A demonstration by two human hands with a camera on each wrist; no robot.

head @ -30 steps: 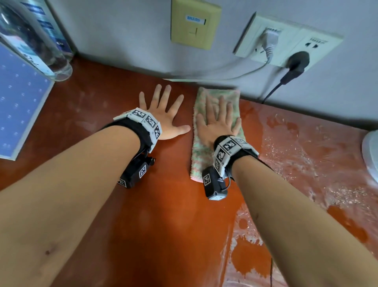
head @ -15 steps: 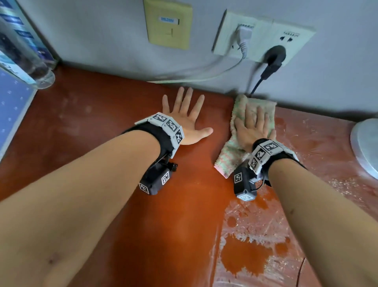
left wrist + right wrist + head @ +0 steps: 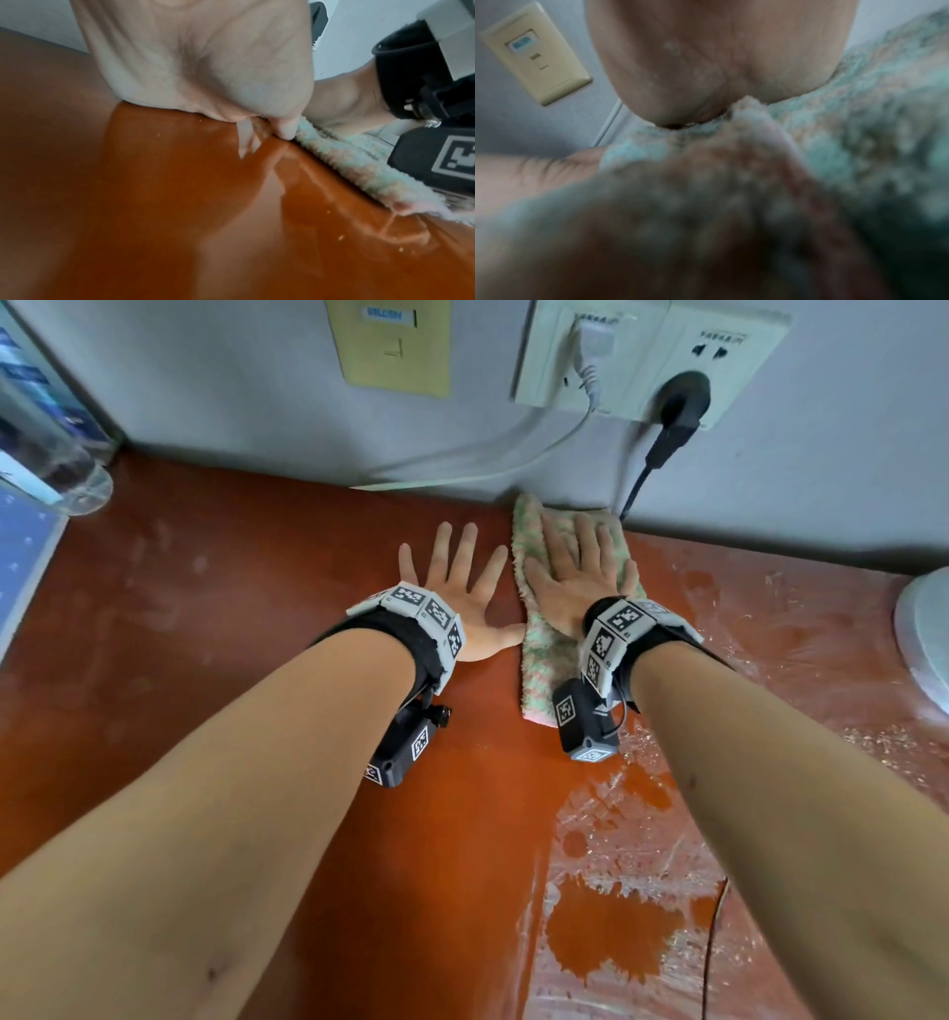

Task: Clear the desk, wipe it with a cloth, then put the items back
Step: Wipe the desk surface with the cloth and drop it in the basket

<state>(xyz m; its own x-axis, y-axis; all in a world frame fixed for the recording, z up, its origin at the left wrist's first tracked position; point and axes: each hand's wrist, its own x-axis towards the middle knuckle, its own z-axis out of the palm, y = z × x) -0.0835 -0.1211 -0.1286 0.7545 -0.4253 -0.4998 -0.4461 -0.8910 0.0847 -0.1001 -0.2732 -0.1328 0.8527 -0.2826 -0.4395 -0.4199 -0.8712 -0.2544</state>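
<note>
A folded pink-and-green fluffy cloth (image 3: 544, 654) lies on the reddish-brown desk (image 3: 231, 608) against the back wall. My right hand (image 3: 575, 577) presses flat on the cloth with straight fingers; its palm (image 3: 718, 60) bears on the cloth (image 3: 859, 121) in the right wrist view. My left hand (image 3: 457, 588) lies flat on the bare desk just left of the cloth, fingers spread, thumb tip touching the cloth's edge. The left wrist view shows the left palm (image 3: 200, 60) on the desk (image 3: 128, 203) and the cloth's edge (image 3: 347, 170) beside it.
A clear bottle (image 3: 56, 459) and a blue-patterned flat item (image 3: 20, 546) sit at the far left. Wall sockets (image 3: 647, 356) with a white cable (image 3: 513, 459) and a black plug (image 3: 678, 418) are behind. A white round object (image 3: 924, 639) sits at the right. Wet smears (image 3: 642, 865) cover the right side.
The right hand slid the cloth right along the wall, then back left beside the left hand. The left hand stayed flat on the desk.
</note>
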